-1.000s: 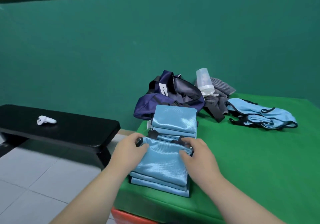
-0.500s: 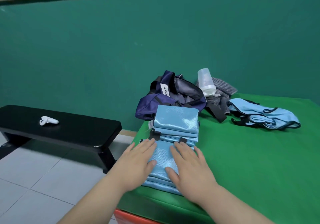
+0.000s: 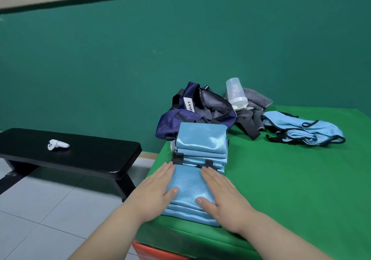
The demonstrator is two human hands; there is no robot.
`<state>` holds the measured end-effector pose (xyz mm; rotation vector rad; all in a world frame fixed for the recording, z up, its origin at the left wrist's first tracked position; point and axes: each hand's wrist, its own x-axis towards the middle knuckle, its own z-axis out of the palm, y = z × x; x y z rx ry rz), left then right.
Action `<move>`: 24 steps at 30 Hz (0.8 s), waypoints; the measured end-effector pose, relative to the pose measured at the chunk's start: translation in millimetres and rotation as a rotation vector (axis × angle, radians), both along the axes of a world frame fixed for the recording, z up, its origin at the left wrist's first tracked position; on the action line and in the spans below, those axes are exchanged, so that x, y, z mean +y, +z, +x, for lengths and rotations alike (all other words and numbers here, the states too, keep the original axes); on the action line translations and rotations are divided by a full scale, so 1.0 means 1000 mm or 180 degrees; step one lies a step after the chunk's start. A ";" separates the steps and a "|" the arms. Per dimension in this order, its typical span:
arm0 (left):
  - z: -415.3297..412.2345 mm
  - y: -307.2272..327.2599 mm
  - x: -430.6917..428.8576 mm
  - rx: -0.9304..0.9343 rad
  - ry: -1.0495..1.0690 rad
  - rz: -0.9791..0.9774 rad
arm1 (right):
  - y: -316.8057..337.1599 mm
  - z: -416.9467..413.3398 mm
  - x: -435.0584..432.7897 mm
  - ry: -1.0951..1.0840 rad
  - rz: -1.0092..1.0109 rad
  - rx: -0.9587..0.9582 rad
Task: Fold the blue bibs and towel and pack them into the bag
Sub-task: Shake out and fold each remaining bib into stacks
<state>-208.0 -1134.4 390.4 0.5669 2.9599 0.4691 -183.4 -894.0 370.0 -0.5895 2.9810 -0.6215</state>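
Two stacks of folded light-blue bibs lie at the left edge of the green table (image 3: 291,179). On the near stack (image 3: 187,187) my left hand (image 3: 155,193) and my right hand (image 3: 222,197) press down flat, fingers straight, one on each side. The far stack (image 3: 201,141) sits right behind it, with black straps showing between the two. The navy bag (image 3: 200,109) lies open behind the stacks. A loose heap of unfolded blue bibs (image 3: 303,129) with black trim lies at the back right.
A clear plastic cup (image 3: 235,93) stands upside down on grey cloth (image 3: 255,107) beside the bag. To the left, a black bench (image 3: 80,155) holds a white controller (image 3: 58,144) above a tiled floor. A green wall stands behind everything.
My hands went from pinching the top bib's far edge to lying flat on it. Since half a second ago they have slid apart, toward the stack's sides.
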 end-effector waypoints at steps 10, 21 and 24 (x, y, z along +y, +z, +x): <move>0.022 0.027 0.052 0.0794 0.0177 -0.0292 | 0.018 0.004 0.077 -0.0663 -0.0583 -0.0021; -0.006 0.011 0.243 0.0706 -0.0961 -0.0104 | 0.026 -0.010 0.208 -0.1290 -0.0429 0.0291; -0.023 -0.010 0.281 0.0539 -0.0984 -0.0098 | 0.026 -0.019 0.249 -0.1524 -0.0323 0.0278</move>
